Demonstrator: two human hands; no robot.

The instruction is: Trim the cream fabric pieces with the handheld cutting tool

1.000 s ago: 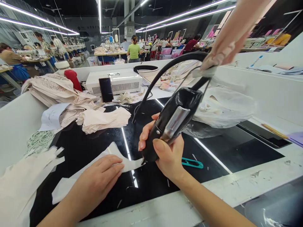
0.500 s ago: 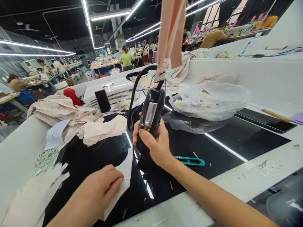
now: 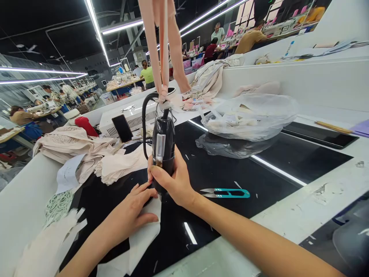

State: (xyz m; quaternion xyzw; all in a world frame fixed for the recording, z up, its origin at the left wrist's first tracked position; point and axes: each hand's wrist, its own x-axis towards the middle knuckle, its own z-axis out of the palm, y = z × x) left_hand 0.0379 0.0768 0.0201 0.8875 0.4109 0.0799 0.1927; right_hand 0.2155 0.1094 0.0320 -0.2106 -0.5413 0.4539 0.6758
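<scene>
My right hand (image 3: 181, 184) is wrapped round a black corded power tool (image 3: 164, 132), held upright with a silver switch plate facing me. Its lower end, partly hidden by my fingers, is at the edge of a pale fabric piece (image 3: 145, 236). Fingers apart, my left hand (image 3: 131, 211) lies flat over that fabric, its fingertips close to the tool's base. Pink cloth strips (image 3: 164, 50) are tied at the top of the tool and run upward. Teal thread snips (image 3: 230, 193) lie to the right of my right hand.
A stack of pale fabric pieces (image 3: 122, 165) and a phone (image 3: 122, 128) are beyond my left hand. Clear plastic bags (image 3: 253, 115) sit back right. Pale strips (image 3: 47, 246) lie near left. White walls border the black work surface (image 3: 219, 169); other people work farther off.
The tool and my right hand have moved left and slightly down to the fabric edge. My left hand has loosened from a closed pinch, spread out and shifted forward.
</scene>
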